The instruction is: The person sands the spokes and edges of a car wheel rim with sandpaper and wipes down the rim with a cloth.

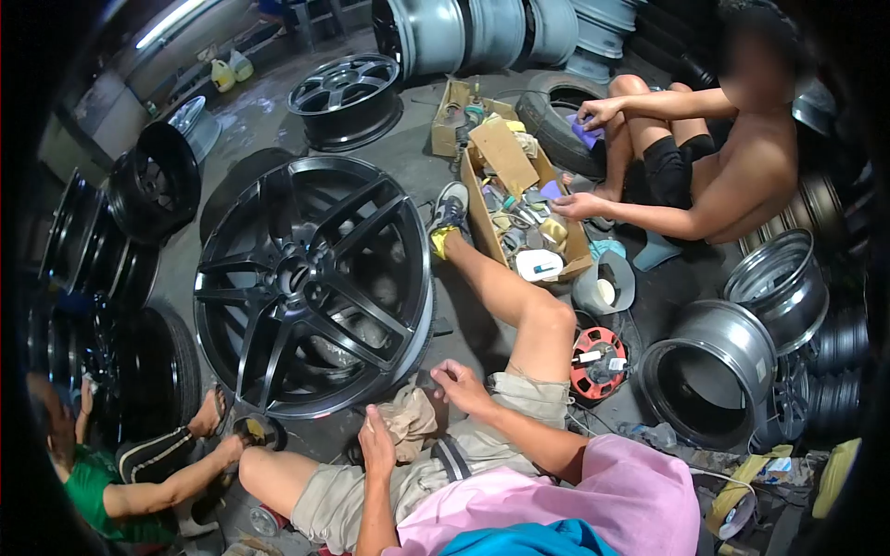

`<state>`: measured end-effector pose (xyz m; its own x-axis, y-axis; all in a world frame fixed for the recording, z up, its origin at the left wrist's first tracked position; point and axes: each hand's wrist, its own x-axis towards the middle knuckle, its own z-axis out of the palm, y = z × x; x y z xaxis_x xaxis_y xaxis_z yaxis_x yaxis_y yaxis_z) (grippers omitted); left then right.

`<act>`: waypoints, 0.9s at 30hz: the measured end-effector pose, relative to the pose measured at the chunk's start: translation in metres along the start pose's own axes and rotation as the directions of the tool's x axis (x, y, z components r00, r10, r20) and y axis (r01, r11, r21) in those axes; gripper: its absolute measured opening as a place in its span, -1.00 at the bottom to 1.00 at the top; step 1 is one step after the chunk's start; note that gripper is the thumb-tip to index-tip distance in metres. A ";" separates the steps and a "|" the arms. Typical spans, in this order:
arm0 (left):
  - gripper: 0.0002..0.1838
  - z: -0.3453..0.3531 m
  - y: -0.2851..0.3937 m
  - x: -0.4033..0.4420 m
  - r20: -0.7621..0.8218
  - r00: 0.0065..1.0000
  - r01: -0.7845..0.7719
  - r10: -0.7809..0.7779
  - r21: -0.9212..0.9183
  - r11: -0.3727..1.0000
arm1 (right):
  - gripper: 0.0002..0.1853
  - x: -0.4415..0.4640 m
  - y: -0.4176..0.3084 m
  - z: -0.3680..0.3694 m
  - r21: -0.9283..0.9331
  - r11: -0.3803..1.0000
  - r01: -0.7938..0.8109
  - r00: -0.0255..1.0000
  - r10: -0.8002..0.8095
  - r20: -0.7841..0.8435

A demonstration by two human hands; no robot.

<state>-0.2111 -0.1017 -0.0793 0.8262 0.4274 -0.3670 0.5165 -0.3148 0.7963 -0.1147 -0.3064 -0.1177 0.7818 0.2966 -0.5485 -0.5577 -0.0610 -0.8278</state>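
Observation:
A large black five-spoke wheel rim point(278, 269) leans tilted in front of my legs, with its face toward me. My right hand point(461, 385) is just below the rim's lower right edge, apart from it. Its fingers pinch a small dark flat piece point(425, 380), whose kind I cannot make out. Above my lap, my left hand point(377, 443) is closed at the edge of a crumpled tan cloth point(408, 423). The fingers partly hide where it grips the cloth.
A cardboard box point(482, 208) of tools and bottles stands beyond my foot. One person sits at the right near a tyre point(547, 116), another at the lower left. A red cable reel point(598, 362) and silver rims point(709, 371) lie right; more rims point(343, 97) stand behind.

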 end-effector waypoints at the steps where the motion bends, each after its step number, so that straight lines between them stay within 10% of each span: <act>1: -0.15 -0.001 0.005 -0.002 0.009 1.000 -0.010 0.010 0.016 1.000 | -0.71 0.000 0.005 0.001 -0.028 0.999 0.045 0.999 -0.045 -0.016; 11: -0.48 0.002 0.029 -0.015 0.253 0.953 -0.181 0.167 0.036 0.983 | -0.73 0.000 0.034 0.026 -0.080 0.961 0.265 0.886 -0.209 0.414; 13: -0.51 0.004 0.022 -0.010 0.218 0.957 -0.210 0.189 0.076 0.975 | -0.76 -0.002 0.017 0.018 0.077 0.977 -0.198 0.845 0.131 0.518; 27: -0.56 0.003 0.012 0.000 0.046 0.983 -0.176 0.177 -0.030 0.984 | -0.83 -0.002 0.008 0.019 0.337 0.858 -0.388 0.784 0.116 0.609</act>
<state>-0.2043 -0.1084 -0.0715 0.9141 0.3254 -0.2419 0.3562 -0.3597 0.8624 -0.1261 -0.2890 -0.1209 0.3788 0.8063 -0.4543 -0.8758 0.1536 -0.4577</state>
